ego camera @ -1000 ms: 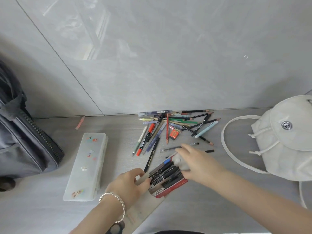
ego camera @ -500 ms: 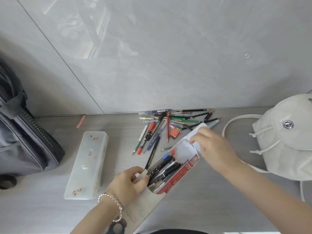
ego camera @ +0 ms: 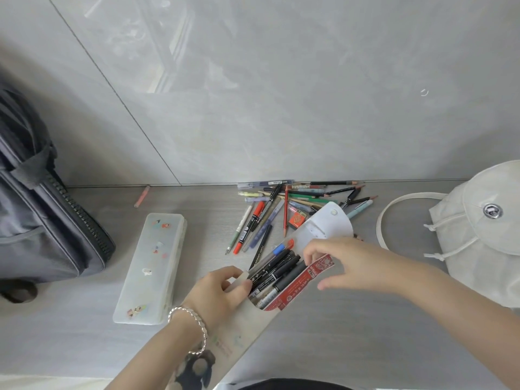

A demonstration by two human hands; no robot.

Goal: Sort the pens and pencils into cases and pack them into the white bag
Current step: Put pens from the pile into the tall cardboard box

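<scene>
Right hand [ego camera: 354,263], empty and loose-fingered, flap [ego camera: 329,223] dropped open at 1 o'clock, is settling cased pens [ego camera: 278,268]; left hand [ego camera: 219,291] is gripping the case [ego camera: 239,333].

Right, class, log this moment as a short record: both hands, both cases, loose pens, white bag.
left hand: grips soft case near its mouth
right hand: fingertips at the pens inside; grip unclear
soft case: flap open, pens and red ruler inside
frosted case: closed, at left
loose pens and pencils: heaped by the wall
white bag: right, flap down
</scene>
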